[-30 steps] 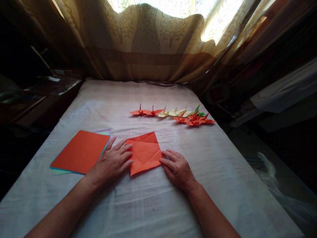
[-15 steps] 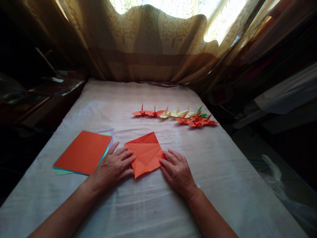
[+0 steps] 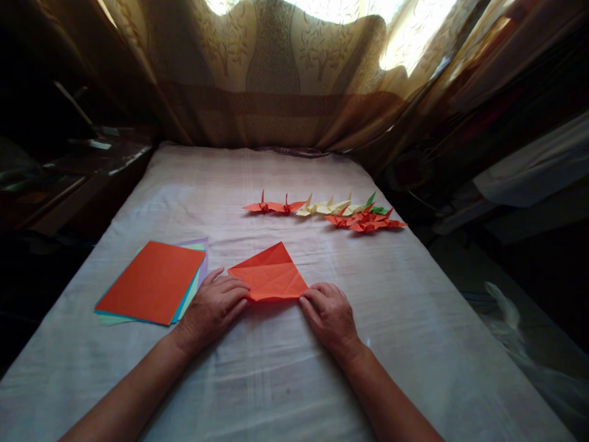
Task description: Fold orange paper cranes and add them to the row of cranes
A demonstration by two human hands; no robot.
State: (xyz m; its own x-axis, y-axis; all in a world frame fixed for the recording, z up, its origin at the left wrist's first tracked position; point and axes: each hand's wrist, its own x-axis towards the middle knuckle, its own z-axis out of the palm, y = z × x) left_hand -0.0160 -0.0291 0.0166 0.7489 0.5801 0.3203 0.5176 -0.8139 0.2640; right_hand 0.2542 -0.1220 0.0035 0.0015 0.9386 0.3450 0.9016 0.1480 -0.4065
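Head view: an orange origami sheet [image 3: 269, 276], creased across its face, lies on a table covered with a pale cloth [image 3: 276, 368], a little left of centre and near the person. The sheet looks folded over, or lifted along its near side, so that it shows as a wide triangle with a straight near edge; which of the two it is cannot be told from this angle. The left hand [image 3: 212, 308] rests on the cloth at the left end of that near edge, fingers curled, with the fingertips [image 3: 243, 293] pinching or pressing the paper's corner. The right hand [image 3: 330, 314] sits at the right end of the same edge, its fingertips [image 3: 307, 296] curled onto the right corner. Both hands are closed lightly on the paper, well apart from each other, with the sheet stretched between them.

Just left of the left hand lies a stack of coloured paper [image 3: 151, 283], an orange sheet on top with blue, green and lilac edges showing below; the hand is beside it, not touching. Farther away, right of centre, a row of folded paper cranes [image 3: 324, 213] stands on the cloth: orange ones at the left end, pale yellow in the middle, one green and several orange at the right end, some touching. A patterned curtain [image 3: 276, 80] hangs at the far end of the table, lit from behind.
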